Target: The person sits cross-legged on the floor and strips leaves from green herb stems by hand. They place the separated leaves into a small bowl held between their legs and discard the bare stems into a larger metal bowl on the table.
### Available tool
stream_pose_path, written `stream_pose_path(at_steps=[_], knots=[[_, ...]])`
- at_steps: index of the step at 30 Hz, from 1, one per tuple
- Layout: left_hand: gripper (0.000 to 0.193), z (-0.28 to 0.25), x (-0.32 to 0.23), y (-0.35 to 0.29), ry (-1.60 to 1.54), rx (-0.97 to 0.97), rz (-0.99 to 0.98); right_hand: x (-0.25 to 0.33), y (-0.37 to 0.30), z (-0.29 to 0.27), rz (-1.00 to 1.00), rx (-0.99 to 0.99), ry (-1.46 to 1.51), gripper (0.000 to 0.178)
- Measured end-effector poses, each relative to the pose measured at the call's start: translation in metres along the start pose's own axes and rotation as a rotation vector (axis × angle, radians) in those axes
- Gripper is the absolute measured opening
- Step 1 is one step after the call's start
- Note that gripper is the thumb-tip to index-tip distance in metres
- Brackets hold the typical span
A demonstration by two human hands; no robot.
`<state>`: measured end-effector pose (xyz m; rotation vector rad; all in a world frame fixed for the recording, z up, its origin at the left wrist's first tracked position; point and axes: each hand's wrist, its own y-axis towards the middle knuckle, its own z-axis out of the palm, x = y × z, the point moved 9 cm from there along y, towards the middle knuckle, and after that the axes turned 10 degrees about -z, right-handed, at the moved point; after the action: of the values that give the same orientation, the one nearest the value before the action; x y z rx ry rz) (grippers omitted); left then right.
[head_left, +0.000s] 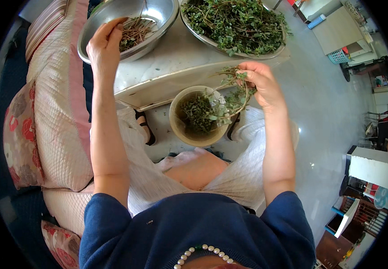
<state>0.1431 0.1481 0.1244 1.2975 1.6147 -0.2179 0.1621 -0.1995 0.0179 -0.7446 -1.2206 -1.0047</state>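
My left hand [105, 41] is over the near left rim of a steel basin [161, 14], fingertips pinched together; whatever they hold is too small to make out. Thin brownish stems [135, 33] lie in that basin. Between the thumb and fingers of my right hand [263, 84] is a sprig of purslane-like greens [236, 99], its stems hanging down to the left. It droops over the right side of a beige bucket [200, 141], which stands between my feet with picked leafy greens [197, 113] inside.
A second metal basin [253, 56], heaped with leafy greens [234, 24], shares the pale low table [151, 71] with the first. A quilted sofa [59, 134] with a floral cushion [21, 134] runs along my left. Shiny grey floor [319, 112] extends right, toward furniture.
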Motion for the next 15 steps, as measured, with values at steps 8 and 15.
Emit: stream_pose_path(at_steps=[8,15], knots=[[0.027,0.031,-0.021,-0.034,0.05,0.01,0.158,-0.001,0.003,0.007,0.003,0.11,0.06,0.021],[0.015,0.148,-0.016,-0.142,-1.017,0.903,-0.662,0.006,0.004,0.038,-0.113,0.156,-0.046,0.022]])
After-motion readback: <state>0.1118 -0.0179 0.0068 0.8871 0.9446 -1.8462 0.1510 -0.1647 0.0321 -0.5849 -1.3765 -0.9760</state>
